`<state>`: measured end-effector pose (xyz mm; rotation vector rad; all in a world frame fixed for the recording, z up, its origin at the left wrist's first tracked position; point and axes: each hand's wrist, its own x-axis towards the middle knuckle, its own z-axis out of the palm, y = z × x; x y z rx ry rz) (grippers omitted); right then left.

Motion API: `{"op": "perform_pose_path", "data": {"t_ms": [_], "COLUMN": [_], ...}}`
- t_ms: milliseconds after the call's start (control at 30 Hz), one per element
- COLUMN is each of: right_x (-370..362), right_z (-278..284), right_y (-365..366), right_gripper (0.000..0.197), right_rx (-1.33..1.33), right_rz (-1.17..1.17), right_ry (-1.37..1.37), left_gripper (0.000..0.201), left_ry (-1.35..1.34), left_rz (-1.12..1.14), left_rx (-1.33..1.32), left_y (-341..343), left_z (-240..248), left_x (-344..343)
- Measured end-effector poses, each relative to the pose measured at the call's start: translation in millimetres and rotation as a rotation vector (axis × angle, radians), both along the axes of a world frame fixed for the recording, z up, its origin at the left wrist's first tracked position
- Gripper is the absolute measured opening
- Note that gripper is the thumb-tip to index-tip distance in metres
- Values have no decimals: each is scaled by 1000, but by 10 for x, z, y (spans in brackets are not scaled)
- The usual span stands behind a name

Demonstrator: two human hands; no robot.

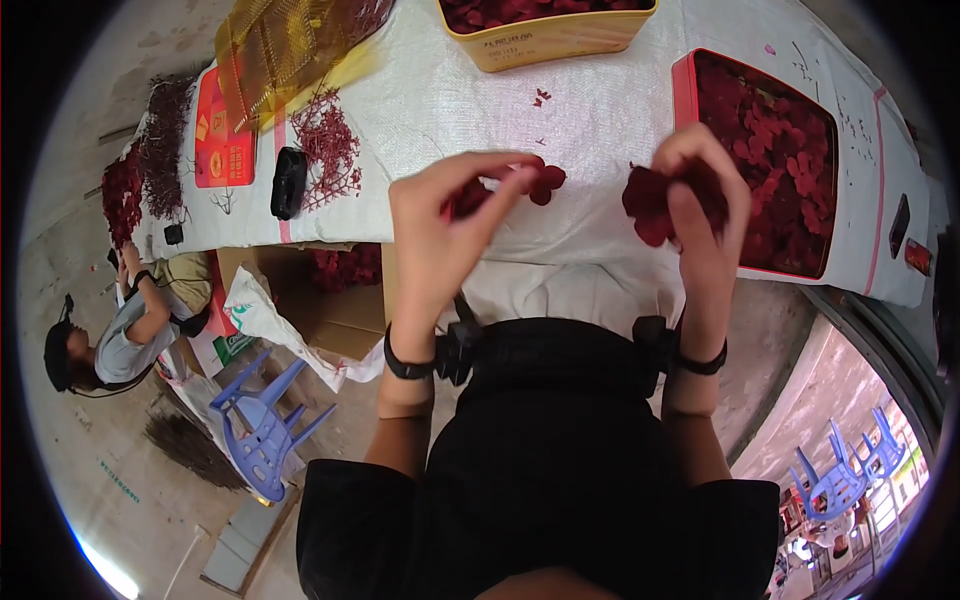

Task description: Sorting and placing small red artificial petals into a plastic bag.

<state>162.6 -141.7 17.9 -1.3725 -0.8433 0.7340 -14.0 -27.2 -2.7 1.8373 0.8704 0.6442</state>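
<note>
Nearest my camera is the wearer's black shirt (560, 440); beyond it, both hands work over one white-covered bench (600, 120). Left hand (432, 215): thumb and forefinger brought together, pinching a small red petal cluster (546, 183); I note further red material (467, 199) within its curl. Right hand (703, 232): fingers bent around a dark red petal bunch (648, 205), thumb pressed against it.

Risks, in my judgement: the left pinch catches little, so a slack fingertip could drop the cluster between the hands; too firm a right thumb could crease or tear the bunch. The right wrist, just beside the red box (684, 100), could knock its rim if swung outward. Red scraps (541, 97) ahead of the left hand could mix with sound petals if swept along.

Count: hands, two; black wristbands (408, 368), two; red box filled with petals, one, right of the right hand; yellow tin (550, 46), one, ahead of and between the hands; stem heap (332, 150), one, left of the left hand; black object (289, 183), one, beyond that heap. Petals: too overlapped to count.
</note>
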Motion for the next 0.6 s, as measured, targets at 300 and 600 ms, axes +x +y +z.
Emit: {"op": "perform_pose_path", "data": {"t_ms": [300, 600], "right_x": [-61, -260], "right_z": [-946, -1081], "right_y": [520, 1042], "right_gripper": [10, 12], "right_rx": [-240, -433], "right_rz": [-102, -2], "right_ry": [125, -802], "left_gripper": [29, 28], "left_ry": [425, 351], "left_rz": [53, 13], "left_rx": [176, 71], "left_y": [-53, 115], "left_z": [-899, -921], "left_x": [89, -139]}}
